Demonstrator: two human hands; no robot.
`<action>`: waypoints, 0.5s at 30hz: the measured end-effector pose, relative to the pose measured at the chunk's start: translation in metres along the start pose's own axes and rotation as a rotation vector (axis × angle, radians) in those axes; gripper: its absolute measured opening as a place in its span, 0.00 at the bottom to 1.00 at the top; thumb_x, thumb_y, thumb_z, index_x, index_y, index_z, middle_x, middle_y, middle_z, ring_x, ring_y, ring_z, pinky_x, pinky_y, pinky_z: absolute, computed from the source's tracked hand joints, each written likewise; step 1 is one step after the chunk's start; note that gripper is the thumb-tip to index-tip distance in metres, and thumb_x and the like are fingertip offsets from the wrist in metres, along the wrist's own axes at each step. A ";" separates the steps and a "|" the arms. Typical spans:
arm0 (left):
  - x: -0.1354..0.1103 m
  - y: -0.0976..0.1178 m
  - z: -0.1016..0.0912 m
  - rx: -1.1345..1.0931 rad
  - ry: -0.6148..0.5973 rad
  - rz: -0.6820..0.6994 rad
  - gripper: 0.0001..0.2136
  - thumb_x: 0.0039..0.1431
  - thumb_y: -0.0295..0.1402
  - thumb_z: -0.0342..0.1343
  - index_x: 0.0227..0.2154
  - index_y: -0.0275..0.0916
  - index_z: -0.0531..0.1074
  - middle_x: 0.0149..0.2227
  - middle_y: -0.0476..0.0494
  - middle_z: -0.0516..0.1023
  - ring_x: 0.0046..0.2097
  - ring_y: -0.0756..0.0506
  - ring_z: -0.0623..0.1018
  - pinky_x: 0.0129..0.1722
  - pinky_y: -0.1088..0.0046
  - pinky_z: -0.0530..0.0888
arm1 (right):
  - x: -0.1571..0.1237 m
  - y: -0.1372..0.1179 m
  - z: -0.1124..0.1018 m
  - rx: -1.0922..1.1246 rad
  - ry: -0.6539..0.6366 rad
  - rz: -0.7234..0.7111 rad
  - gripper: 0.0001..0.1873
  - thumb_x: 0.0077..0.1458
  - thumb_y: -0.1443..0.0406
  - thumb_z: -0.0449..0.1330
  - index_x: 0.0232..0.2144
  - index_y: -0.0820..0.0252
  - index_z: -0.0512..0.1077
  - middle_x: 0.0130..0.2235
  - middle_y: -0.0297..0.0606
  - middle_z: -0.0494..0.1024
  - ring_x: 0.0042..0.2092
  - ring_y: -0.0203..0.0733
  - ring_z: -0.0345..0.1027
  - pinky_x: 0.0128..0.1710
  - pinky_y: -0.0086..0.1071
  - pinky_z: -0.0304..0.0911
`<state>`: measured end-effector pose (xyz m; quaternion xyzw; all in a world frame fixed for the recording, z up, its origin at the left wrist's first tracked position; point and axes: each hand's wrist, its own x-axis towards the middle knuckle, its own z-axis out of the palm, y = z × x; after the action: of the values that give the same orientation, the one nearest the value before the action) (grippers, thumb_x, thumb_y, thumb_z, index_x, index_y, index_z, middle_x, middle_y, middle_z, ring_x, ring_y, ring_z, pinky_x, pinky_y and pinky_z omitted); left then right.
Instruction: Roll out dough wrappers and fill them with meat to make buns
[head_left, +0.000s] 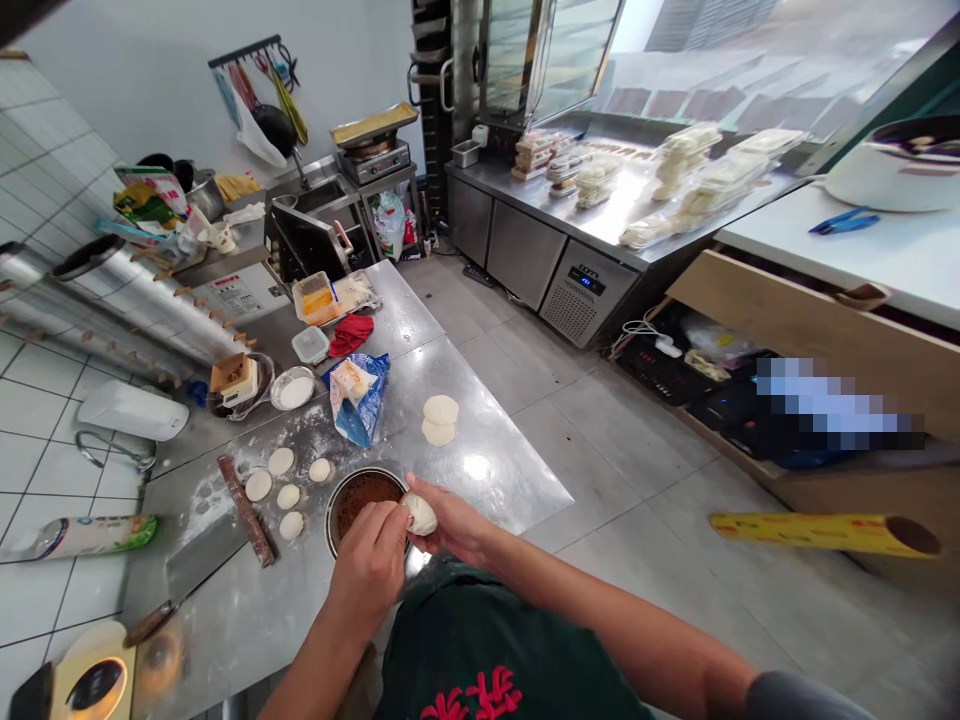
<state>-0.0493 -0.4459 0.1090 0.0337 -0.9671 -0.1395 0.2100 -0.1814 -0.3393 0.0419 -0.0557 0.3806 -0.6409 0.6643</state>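
Both my hands meet over the near edge of a steel table (480, 470). My right hand (454, 520) cups a white ball of dough (421, 514), fingers curled under it. My left hand (371, 565) pinches the dough from the other side, fingers closed on it. Just beyond sits a metal bowl (364, 495) of brown filling. Several small dough discs (281, 480) lie on the floured surface to the left, beside a dark rolling pin (246, 510). Two flattened dough rounds (439, 420) lie further back.
A cleaver (191, 575) lies at the table's left. A blue bag (358, 395), a red cloth (350, 333) and plastic tubs (319, 300) stand further back. A scale (94, 680) sits near left. A counter with packed trays (675, 180) stands across the tiled floor.
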 end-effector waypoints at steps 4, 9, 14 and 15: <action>-0.002 -0.001 0.000 -0.011 0.003 0.017 0.17 0.65 0.20 0.54 0.54 0.38 0.72 0.42 0.40 0.80 0.44 0.45 0.81 0.47 0.69 0.78 | -0.001 -0.003 -0.002 0.088 -0.106 0.079 0.28 0.61 0.43 0.59 0.37 0.64 0.74 0.25 0.33 0.74 0.21 0.31 0.64 0.16 0.24 0.53; -0.002 -0.001 0.000 -0.028 -0.002 0.000 0.15 0.65 0.20 0.53 0.52 0.38 0.72 0.41 0.40 0.79 0.43 0.45 0.80 0.46 0.68 0.77 | 0.004 -0.001 -0.002 0.002 0.002 0.066 0.32 0.63 0.39 0.54 0.32 0.63 0.71 0.23 0.34 0.73 0.20 0.32 0.64 0.16 0.24 0.54; -0.001 -0.002 0.000 -0.032 -0.012 -0.018 0.12 0.66 0.20 0.53 0.49 0.39 0.73 0.40 0.42 0.79 0.42 0.46 0.79 0.46 0.69 0.77 | 0.006 0.000 -0.001 0.061 -0.070 0.117 0.27 0.63 0.43 0.56 0.34 0.63 0.71 0.22 0.31 0.71 0.18 0.30 0.58 0.14 0.24 0.50; -0.002 -0.002 0.001 -0.044 -0.011 -0.035 0.11 0.66 0.21 0.53 0.47 0.39 0.73 0.39 0.42 0.78 0.42 0.46 0.79 0.45 0.69 0.77 | 0.006 -0.001 0.000 0.073 -0.061 0.089 0.26 0.62 0.44 0.59 0.35 0.62 0.71 0.23 0.30 0.71 0.18 0.29 0.58 0.14 0.24 0.48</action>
<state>-0.0481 -0.4477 0.1073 0.0450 -0.9643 -0.1646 0.2027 -0.1829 -0.3443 0.0395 -0.0337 0.3386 -0.6222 0.7050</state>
